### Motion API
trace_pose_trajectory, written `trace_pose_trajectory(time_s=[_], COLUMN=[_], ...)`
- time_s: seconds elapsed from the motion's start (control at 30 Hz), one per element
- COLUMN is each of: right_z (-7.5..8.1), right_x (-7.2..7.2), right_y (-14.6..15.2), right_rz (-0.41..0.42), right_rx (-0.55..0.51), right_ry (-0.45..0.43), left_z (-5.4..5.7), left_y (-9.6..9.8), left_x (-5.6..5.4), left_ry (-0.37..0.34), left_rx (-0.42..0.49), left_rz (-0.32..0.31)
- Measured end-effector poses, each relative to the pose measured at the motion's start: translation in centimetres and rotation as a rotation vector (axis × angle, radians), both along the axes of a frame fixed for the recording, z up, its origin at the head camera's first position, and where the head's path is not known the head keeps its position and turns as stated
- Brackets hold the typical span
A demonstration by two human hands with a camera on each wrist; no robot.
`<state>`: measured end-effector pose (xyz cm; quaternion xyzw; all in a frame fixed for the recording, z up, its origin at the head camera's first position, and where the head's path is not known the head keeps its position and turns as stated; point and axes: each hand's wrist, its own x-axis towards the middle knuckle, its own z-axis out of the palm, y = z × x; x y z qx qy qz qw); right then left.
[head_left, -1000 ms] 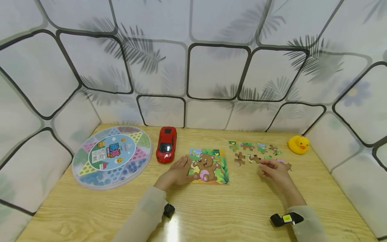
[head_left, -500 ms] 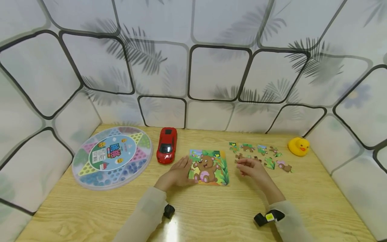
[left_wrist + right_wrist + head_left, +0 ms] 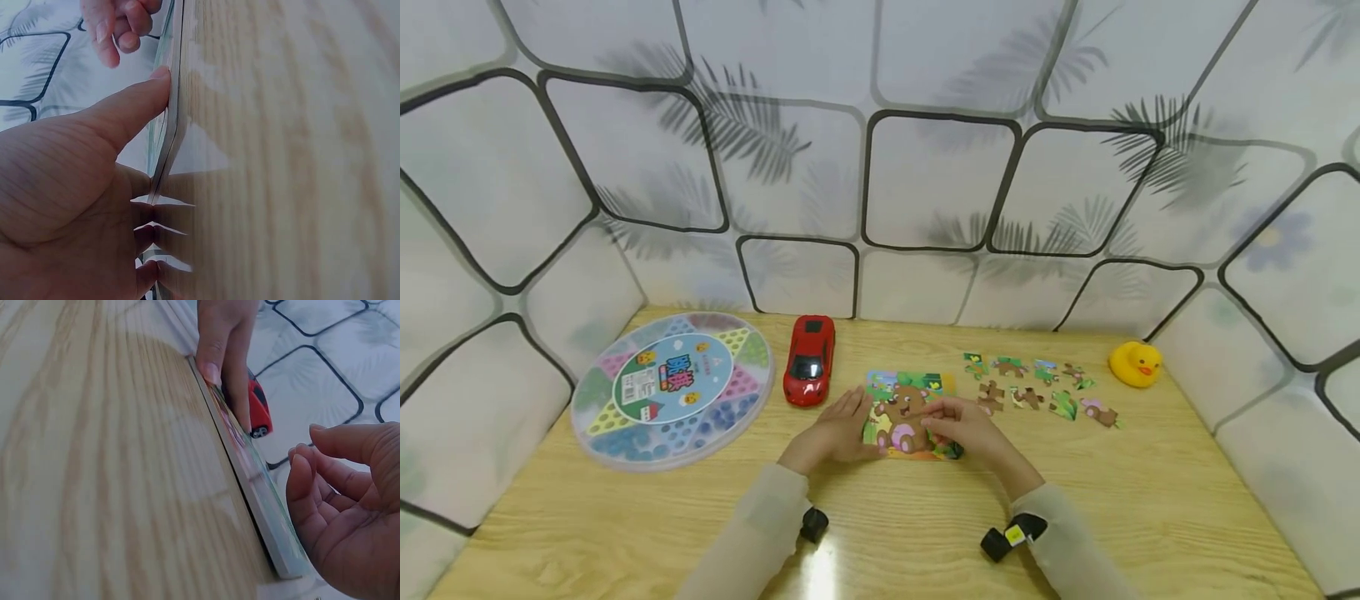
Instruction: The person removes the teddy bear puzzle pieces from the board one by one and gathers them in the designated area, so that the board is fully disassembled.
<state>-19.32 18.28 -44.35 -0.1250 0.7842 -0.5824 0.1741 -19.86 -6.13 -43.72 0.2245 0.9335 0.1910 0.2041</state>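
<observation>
A flat puzzle board [image 3: 906, 433] with a picture of a brown bear lies on the wooden table. My left hand [image 3: 837, 431] rests at its left edge, fingers stretched out. In the left wrist view, the thumb [image 3: 134, 109] touches the side of the board. My right hand [image 3: 966, 427] hovers over the right part of the picture and hides some of it. From the right wrist, the hand [image 3: 350, 500] shows loosely curled fingers, with a gap between thumb and forefinger and nothing in it. Several loose jigsaw pieces [image 3: 1026, 398] lie right of the board.
A round Chinese checkers set [image 3: 677, 379] lies at the left. Between it and the board, farther back, stands a red toy car [image 3: 809, 358]. A yellow rubber duck [image 3: 1135, 364] sits at the far right. A patterned fabric wall [image 3: 940, 183] surrounds the table's back and sides.
My right hand has moved left from the loose pieces, over the bear picture. The pieces it covered now show. My left hand has stayed at the board's edge.
</observation>
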Motion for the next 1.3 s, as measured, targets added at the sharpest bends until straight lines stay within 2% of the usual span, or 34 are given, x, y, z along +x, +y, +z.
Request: trace_pose_trajectory(time_s=[0.43,1.03,1.3], right_z=[-0.5,-0.8,-0.9], right_x=[-0.4,-0.3,-0.4], right_y=[-3.0,-4.0,-4.1], right_rz=[0.148,0.154,0.117], right_rx=[0.054,0.124,0.149], right_ry=[0.021,0.012,0.040], left_z=[-0.1,-0.4,-0.2], left_y=[-0.2,-0.4,-0.3], left_x=[0.1,-0.2,-0.2], left_ry=[0.006,-0.003,0.009], left_rx=[-0.016,-0.039,-0.031], left_rz=[-0.002,0.001,-0.008])
